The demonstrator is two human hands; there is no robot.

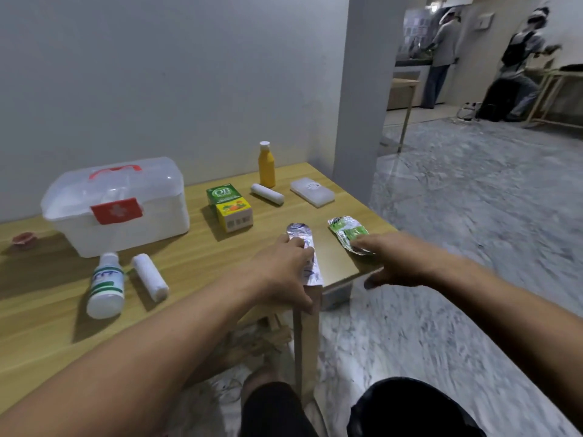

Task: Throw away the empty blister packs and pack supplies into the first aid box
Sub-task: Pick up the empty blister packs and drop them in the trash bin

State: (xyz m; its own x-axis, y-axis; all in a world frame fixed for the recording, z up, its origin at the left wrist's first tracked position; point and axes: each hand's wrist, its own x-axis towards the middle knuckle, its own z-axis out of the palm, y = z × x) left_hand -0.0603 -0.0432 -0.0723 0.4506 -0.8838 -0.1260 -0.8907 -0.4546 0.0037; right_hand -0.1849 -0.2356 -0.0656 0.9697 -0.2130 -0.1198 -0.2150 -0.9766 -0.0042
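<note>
Running left to right across the wooden desk (pixel 47 326): one closed translucent plastic first aid box (pixel 116 206) with a red handle, one white bottle (pixel 105 287) lying down, two white bandage rolls (pixel 150 281) (pixel 267 193), one cardboard carton (pixel 229 207), one orange bottle (pixel 266 165), one flat white case (pixel 311 191). Two crinkled foil blister packs: the left hand (pixel 284 272) pinches the silver one (pixel 304 252); the right hand (pixel 400 258), fingers spread, touches the green one (pixel 348 234). Marbled floor (pixel 473 216), grey wall.
</note>
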